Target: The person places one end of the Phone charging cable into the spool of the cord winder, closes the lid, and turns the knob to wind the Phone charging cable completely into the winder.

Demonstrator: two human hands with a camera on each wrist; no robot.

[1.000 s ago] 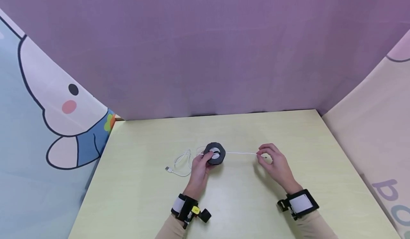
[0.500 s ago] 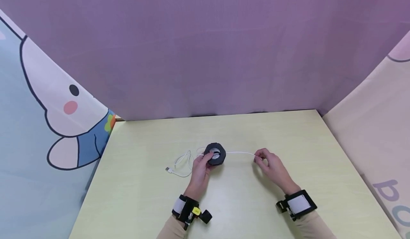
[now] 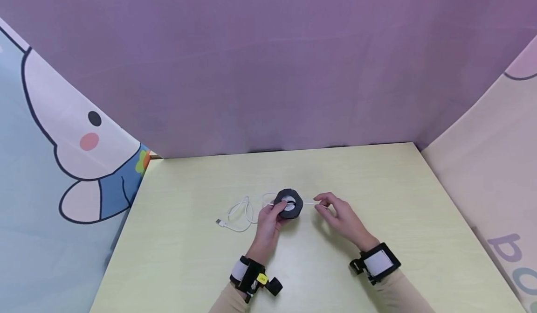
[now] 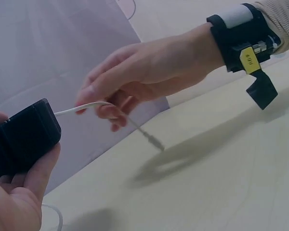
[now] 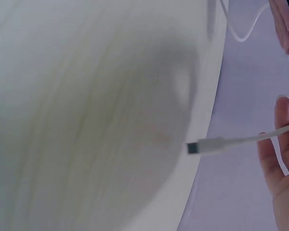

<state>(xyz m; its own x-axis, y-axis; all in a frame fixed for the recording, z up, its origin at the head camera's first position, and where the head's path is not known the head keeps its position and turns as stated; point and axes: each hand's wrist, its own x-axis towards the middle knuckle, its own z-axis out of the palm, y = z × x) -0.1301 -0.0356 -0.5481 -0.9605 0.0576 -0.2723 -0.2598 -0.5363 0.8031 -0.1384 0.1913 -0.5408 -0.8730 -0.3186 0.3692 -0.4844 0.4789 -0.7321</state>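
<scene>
My left hand [image 3: 267, 226] grips a black, roughly hexagonal cable winder [image 3: 296, 210] with a pale round centre, thumb over its face. A white USB cable [image 4: 86, 107] comes out of the winder's right side. My right hand [image 3: 341, 217], just to the right, holds this short length at the fingertips. Past those fingers the cable's small plug [image 5: 207, 146] sticks out free above the table. On the winder's other side, the rest of the cable trails in loose loops [image 3: 239, 205] to a larger USB plug [image 3: 220, 222] on the table.
The pale wooden table [image 3: 189, 266] lies beneath both hands. A purple cloth wall [image 3: 268, 70] rises behind its far edge, with printed cloth panels [image 3: 100, 163] at the sides. Each wrist wears a black strap mount [image 3: 379, 262].
My right hand has come left, closer to the winder, and the cable stretch between them is shorter. My left hand and the winder have shifted slightly right.
</scene>
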